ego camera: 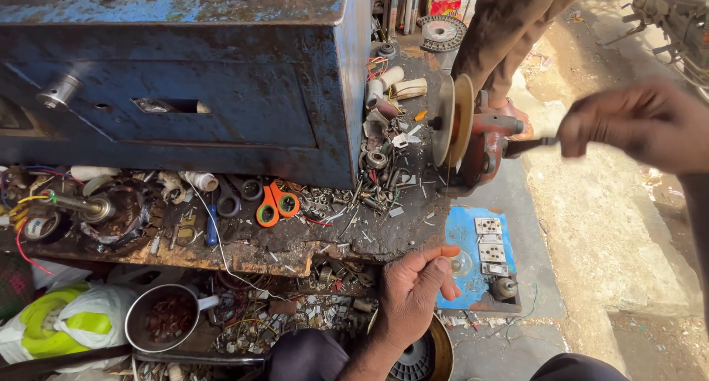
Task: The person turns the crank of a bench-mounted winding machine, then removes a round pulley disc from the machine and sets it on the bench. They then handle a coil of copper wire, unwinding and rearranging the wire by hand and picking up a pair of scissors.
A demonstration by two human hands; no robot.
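hand-cranked grinder [473,141] clamped at the right end of a cluttered worktop [295,244], its pale wheel [452,119] edge-on. right hand [639,122] is closed around the crank handle [528,146], blurred as if turning. left hand [413,292], fingers loosely spread and holding nothing, rests against the worktop edge. orange scissors [275,204] lie well apart. judged step: cranking the wheel; a workpiece is still needed at the wheel.
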